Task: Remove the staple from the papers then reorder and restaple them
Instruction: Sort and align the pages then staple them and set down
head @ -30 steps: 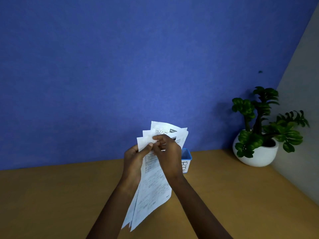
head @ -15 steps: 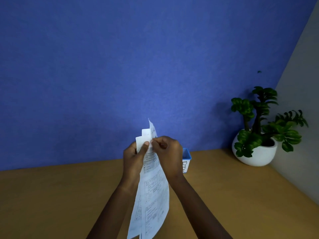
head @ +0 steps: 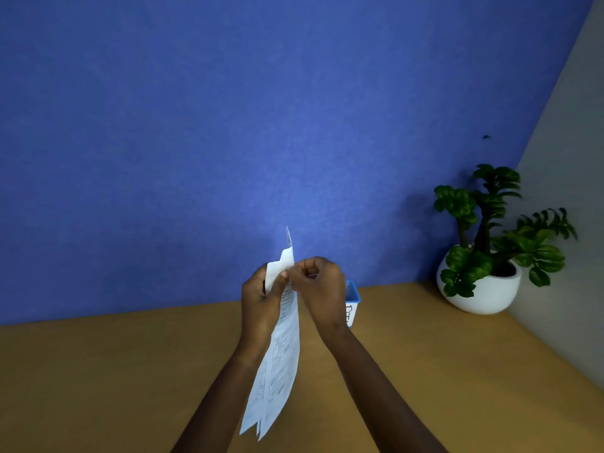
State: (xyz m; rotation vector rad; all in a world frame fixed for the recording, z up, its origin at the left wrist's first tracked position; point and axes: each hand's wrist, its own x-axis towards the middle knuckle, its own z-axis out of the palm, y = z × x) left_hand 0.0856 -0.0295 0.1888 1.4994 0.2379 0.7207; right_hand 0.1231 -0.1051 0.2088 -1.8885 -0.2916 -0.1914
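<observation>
- Table (head: 98, 387) surface of tan wood spans the lower view, from eight o'clock round to four.
- Left hand (head: 260, 299), near six o'clock, has its grip clamped on the papers (head: 282, 354) close to their top corner, with the thumb over the front sheet. The sheets hang edge-on, lifted clear of the table, and their lower ends fan out slightly.
- Right hand (head: 322, 287), at three o'clock of the left, has its grip drawn together in a pinch at that same top corner, fingertips meeting the left thumb. The staple is too small to make out, so I cannot tell whether it is still in the sheets.
- Blue tub (head: 355, 294) stands on the table just behind the right wrist. A potted plant (head: 490, 250) sits at three o'clock, well apart.
- Risk, as I judge it: pulling at the staple with bare fingertips may tear the corner if its legs are not bent straight first, or it may prick a finger.
- Risk: sheets held only at one corner could slip and scatter once unbound, losing their order. A freed staple could also drop unseen onto the table.
</observation>
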